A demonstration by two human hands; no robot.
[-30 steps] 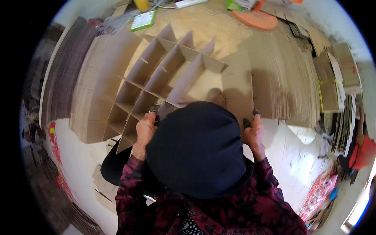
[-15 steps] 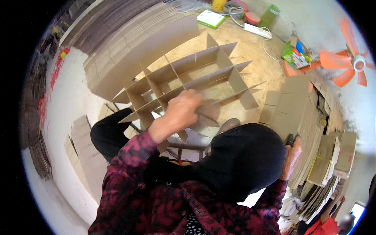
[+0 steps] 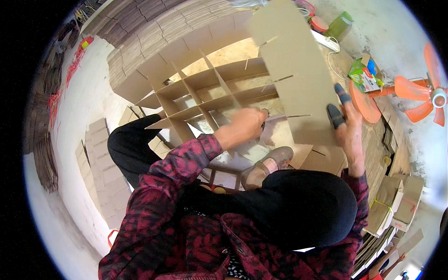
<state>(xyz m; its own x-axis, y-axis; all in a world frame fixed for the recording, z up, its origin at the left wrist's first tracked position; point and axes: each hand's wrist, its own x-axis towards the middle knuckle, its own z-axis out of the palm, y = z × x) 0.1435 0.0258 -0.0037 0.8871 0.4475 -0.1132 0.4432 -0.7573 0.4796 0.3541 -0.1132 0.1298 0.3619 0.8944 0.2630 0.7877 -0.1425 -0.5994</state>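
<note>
From the head view, here's the right hand (image 3: 349, 128), dark wraps on its fingers, gripping a slotted cardboard sheet (image 3: 301, 84) by its right edge! The sheet is up in front of the person, covering the right end of a cardboard grid (image 3: 193, 98). And the left hand (image 3: 245, 126), right there at the grid's near side, fingers curled; it's blurred, so I can't tell whether it holds anything. Beyond the grid, bare bench (image 3: 240, 49), then a cardboard stack (image 3: 161, 39) to the left. Over on the right, an orange fan (image 3: 415, 91)!
</note>
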